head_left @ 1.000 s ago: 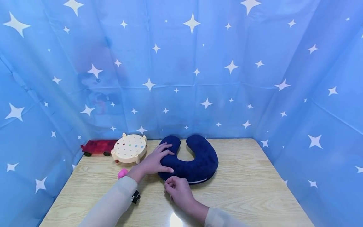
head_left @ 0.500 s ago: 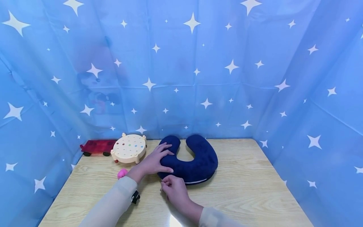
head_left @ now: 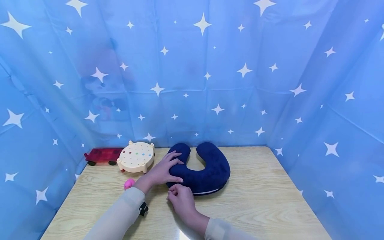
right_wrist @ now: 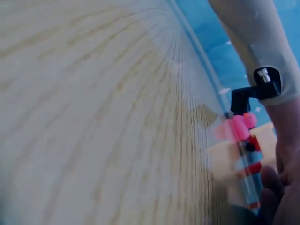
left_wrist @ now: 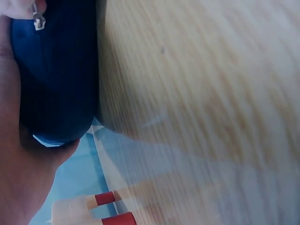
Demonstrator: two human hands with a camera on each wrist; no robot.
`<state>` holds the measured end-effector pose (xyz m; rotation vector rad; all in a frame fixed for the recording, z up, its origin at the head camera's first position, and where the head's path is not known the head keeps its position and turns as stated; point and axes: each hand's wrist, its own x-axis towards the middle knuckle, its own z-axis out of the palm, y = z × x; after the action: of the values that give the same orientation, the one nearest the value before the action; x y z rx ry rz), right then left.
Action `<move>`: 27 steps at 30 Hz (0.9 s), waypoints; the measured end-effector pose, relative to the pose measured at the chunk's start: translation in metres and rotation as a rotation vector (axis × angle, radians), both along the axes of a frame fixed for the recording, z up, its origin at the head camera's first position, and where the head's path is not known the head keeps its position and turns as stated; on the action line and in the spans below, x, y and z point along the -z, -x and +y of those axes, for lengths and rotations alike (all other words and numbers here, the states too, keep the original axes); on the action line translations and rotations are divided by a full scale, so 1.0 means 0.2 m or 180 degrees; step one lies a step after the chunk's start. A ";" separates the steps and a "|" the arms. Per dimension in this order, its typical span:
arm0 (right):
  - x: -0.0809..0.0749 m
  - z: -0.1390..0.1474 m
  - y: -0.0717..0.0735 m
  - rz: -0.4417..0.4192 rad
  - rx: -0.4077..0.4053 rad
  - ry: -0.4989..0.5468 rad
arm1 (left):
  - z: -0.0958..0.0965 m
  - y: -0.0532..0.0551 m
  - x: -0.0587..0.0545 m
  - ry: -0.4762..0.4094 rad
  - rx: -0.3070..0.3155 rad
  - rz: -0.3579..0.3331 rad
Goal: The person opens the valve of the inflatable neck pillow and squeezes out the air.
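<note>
A dark blue U-shaped neck pillow (head_left: pixel 207 178) lies on the table with its opening toward the back. My left hand (head_left: pixel 165 168) holds its left arm, fingers spread over the top and thumb on the near part. At the pillow's front left edge, my right hand (head_left: pixel 183 201) pinches a small metal zipper pull (left_wrist: pixel 38 19), seen close up in the left wrist view. To the right of that hand, a thin white strip (head_left: pixel 207 192) runs along the lower front edge. The right wrist view shows mostly tabletop, with part of my left hand (right_wrist: pixel 286 197) at the right.
At the back left stand a translucent red toy cart (head_left: pixel 103 155) and a round cream pegged toy table (head_left: pixel 136 155) with coloured dots. A small pink toy (head_left: pixel 129 183) sits beside my left forearm. Blue star-printed curtains (head_left: pixel 192 83) border the wooden table (head_left: pixel 258 200).
My right hand has slid a little to the left along the pillow's front edge, so slightly more of the white strip shows. The left hand and the pillow have stayed put.
</note>
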<state>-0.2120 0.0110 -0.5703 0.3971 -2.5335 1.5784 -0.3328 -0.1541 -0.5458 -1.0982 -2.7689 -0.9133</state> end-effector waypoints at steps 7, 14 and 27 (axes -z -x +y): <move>0.01 -0.02 0.02 0.0157 0.0148 -0.0160 | 0.00 0.00 0.01 -0.0020 -0.0006 0.0018; 0.00 -0.03 0.02 0.0167 0.0171 -0.0140 | -0.01 0.00 0.01 -0.0023 -0.0018 0.0008; -0.07 0.08 -0.07 -0.0103 -0.0240 0.0012 | 0.00 0.00 0.01 -0.0033 -0.0025 -0.0039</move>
<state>-0.1985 0.0273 -0.5565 0.4759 -2.5677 1.6282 -0.3322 -0.1550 -0.5474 -1.0831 -2.7729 -0.9356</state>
